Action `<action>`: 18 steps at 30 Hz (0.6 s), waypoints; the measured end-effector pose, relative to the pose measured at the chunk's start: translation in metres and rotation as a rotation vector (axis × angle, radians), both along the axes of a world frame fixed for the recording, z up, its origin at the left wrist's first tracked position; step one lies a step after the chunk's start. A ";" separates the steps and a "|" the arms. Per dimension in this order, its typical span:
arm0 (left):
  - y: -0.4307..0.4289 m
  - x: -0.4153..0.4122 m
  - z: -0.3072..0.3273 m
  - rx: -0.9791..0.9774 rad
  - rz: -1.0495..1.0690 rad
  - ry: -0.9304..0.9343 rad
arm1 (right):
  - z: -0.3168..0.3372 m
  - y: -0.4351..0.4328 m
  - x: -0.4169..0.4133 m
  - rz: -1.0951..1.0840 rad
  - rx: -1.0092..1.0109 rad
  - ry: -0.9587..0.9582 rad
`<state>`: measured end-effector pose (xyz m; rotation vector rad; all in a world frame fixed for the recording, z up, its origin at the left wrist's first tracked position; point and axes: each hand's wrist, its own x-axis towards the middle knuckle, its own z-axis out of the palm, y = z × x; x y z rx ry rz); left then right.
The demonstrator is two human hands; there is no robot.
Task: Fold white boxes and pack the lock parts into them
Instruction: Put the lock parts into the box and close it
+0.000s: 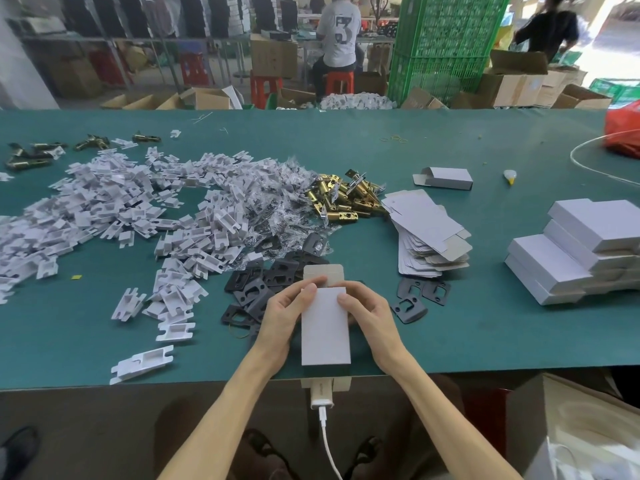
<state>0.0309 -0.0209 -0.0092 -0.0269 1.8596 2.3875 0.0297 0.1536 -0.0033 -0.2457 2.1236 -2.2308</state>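
Note:
A white box (325, 332) stands near the front edge of the green table (450, 327), its brown top flap (323, 273) open and pointing away from me. My left hand (285, 313) grips its left side, fingers curled over the top end. My right hand (365, 311) grips the right side, thumb on the white face. Black strike plates (263, 282) lie just behind the box, brass latch bolts (343, 199) farther back, and a stack of flat unfolded boxes (429, 233) to the right.
A wide heap of white plastic inserts (138, 209) and bagged screws covers the left half. Folded white boxes (575, 247) are stacked at the right, one more box (445, 178) behind. A red bag (623, 129) sits far right. People work beyond the table.

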 end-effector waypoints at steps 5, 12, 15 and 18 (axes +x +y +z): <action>0.000 0.000 -0.001 -0.028 -0.039 0.020 | -0.001 -0.001 0.000 -0.004 0.019 0.000; -0.001 -0.001 -0.002 -0.035 -0.034 0.038 | -0.003 -0.001 0.000 -0.018 0.060 0.013; 0.000 0.000 -0.002 -0.050 -0.028 0.063 | -0.003 -0.001 0.000 -0.024 0.078 0.013; 0.000 0.000 -0.002 -0.037 -0.010 0.083 | -0.003 -0.001 0.000 -0.025 0.074 0.020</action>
